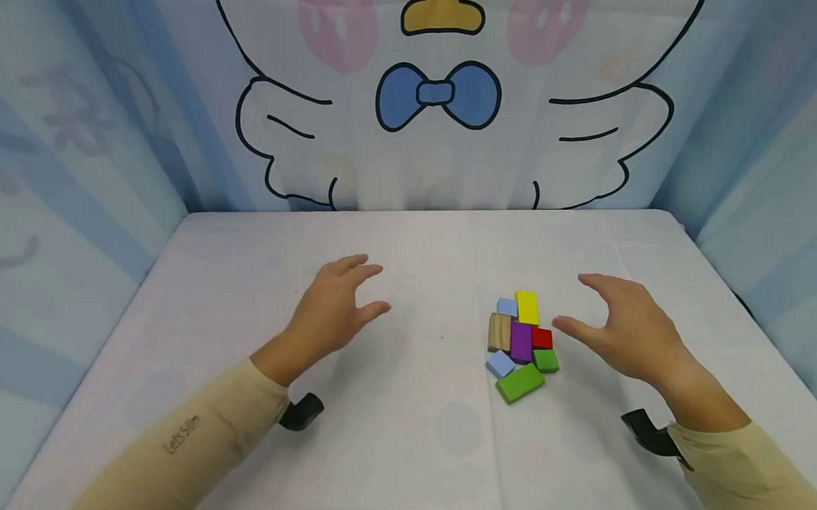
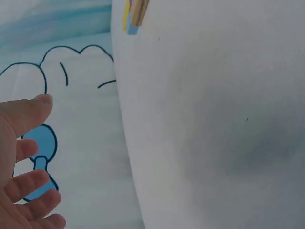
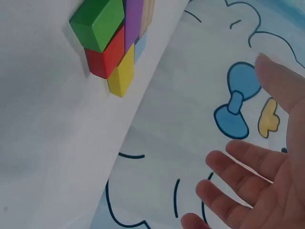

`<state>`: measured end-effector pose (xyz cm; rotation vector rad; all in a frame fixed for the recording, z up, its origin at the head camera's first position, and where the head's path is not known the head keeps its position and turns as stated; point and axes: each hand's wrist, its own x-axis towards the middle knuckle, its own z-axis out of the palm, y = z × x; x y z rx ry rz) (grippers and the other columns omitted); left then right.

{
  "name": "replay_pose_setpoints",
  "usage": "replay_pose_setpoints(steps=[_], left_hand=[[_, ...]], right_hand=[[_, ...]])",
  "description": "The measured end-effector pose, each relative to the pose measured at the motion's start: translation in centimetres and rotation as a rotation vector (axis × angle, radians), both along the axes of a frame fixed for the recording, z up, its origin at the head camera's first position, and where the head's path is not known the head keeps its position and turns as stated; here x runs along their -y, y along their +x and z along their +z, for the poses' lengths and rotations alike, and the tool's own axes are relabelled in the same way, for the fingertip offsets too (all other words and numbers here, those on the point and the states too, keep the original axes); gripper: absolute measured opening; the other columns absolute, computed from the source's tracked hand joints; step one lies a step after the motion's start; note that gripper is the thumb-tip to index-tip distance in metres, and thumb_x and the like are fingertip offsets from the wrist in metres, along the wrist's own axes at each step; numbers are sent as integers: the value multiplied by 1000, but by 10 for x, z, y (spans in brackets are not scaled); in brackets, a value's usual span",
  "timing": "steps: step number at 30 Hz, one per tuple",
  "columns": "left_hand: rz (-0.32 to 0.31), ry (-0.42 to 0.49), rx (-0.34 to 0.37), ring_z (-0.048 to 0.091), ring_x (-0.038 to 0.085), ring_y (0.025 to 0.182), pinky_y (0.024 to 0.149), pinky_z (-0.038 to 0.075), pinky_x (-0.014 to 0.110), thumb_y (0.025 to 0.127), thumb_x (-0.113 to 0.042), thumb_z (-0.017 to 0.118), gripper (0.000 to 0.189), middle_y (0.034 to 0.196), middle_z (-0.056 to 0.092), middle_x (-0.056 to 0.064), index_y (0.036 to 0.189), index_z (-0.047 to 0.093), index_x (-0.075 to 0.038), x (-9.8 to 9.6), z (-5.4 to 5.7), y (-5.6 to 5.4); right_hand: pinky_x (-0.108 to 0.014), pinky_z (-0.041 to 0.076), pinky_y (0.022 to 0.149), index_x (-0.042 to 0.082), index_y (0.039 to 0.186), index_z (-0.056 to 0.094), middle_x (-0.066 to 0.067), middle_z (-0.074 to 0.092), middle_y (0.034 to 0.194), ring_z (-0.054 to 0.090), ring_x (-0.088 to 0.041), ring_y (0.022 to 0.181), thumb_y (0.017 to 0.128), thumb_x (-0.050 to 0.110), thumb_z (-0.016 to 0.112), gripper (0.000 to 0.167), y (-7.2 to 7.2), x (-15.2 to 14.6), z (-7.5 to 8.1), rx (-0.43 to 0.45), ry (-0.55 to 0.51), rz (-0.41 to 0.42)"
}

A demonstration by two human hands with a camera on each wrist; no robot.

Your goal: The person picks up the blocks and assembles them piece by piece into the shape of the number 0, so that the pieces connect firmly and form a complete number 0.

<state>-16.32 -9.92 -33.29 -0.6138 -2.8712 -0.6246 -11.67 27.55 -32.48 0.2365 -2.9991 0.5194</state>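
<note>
A cluster of small coloured blocks lies on the white table, right of its middle. It holds a yellow block [image 1: 527, 308], a purple block [image 1: 521, 342], a red block [image 1: 541, 339], a ridged wooden block [image 1: 499, 332], a green block [image 1: 520, 383] and a few more in green and light blue. My right hand [image 1: 623, 328] hovers just right of the cluster, thumb and fingers spread, holding nothing. Farther off on the left, my left hand [image 1: 331, 305] is held over the table with relaxed fingers, also holding nothing. The right wrist view shows the red block [image 3: 105, 59] close to the yellow block [image 3: 121, 74].
The white table [image 1: 405, 455] is bounded at the back by a curtain [image 1: 445, 168] printed with a cartoon figure and a blue bow tie. Pale blue curtains [image 1: 51, 189] hang at both sides. Black mounts [image 1: 302, 412] stick out from the sleeve cuffs.
</note>
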Motion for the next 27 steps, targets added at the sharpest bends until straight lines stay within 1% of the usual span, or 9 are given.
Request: replay_pose_setpoints(steps=[2, 5, 9, 13, 16, 20, 22, 27], left_hand=[[-29, 43, 19, 49, 36, 131, 106, 42, 47, 87, -28, 80, 58, 143, 53, 17, 136, 60, -3, -6, -4, 2], [-74, 96, 53, 50, 33, 131, 106, 43, 45, 88, -26, 80, 58, 142, 54, 15, 136, 60, -4, -15, -11, 4], [-129, 144, 103, 49, 28, 132, 108, 41, 43, 88, -26, 79, 56, 142, 55, 11, 136, 60, -5, -26, -20, 6], [-193, 174, 133, 51, 26, 131, 108, 40, 42, 88, -26, 79, 53, 139, 58, 9, 134, 62, -5, -38, -30, 7], [-230, 191, 174, 53, 25, 130, 107, 41, 40, 88, -25, 79, 52, 137, 60, 8, 134, 62, -6, -48, -37, 8], [-254, 205, 263, 53, 24, 128, 106, 42, 39, 90, -24, 78, 55, 140, 57, 6, 139, 58, -8, -60, -46, 7], [-266, 201, 292, 54, 23, 128, 106, 42, 39, 91, -24, 76, 57, 142, 55, 6, 142, 55, -9, -65, -49, 5], [-326, 178, 321, 56, 23, 124, 105, 43, 37, 94, -20, 73, 51, 140, 58, 5, 140, 57, -9, -78, -56, 2]], right_hand=[[-70, 37, 99, -5, 142, 48, -31, 49, 139, 41, -52, 127, 86, 43, 77, 79, 2, 0, -3, 5, -9, 11], [-70, 37, 98, -1, 143, 48, -29, 49, 139, 40, -51, 128, 84, 40, 80, 79, 5, 1, -6, 50, -19, 11], [-70, 38, 97, 2, 144, 49, -28, 47, 142, 39, -50, 130, 84, 37, 80, 76, 8, 4, -10, 111, -41, 7], [-69, 38, 98, 3, 143, 51, -27, 47, 142, 39, -48, 130, 85, 32, 81, 71, 11, 7, -17, 125, -74, 33], [-68, 40, 97, 5, 142, 52, -26, 48, 141, 40, -47, 130, 84, 31, 81, 70, 14, 10, -22, 129, -97, 64], [-66, 42, 96, 5, 140, 54, -24, 50, 139, 43, -45, 129, 84, 29, 82, 68, 16, 11, -29, 141, -119, 116], [-64, 43, 97, 4, 139, 55, -23, 52, 137, 45, -44, 127, 83, 26, 83, 67, 16, 12, -33, 145, -124, 147], [-62, 43, 98, 2, 134, 58, -21, 56, 132, 49, -43, 123, 81, 22, 84, 62, 15, 13, -42, 155, -130, 201]])
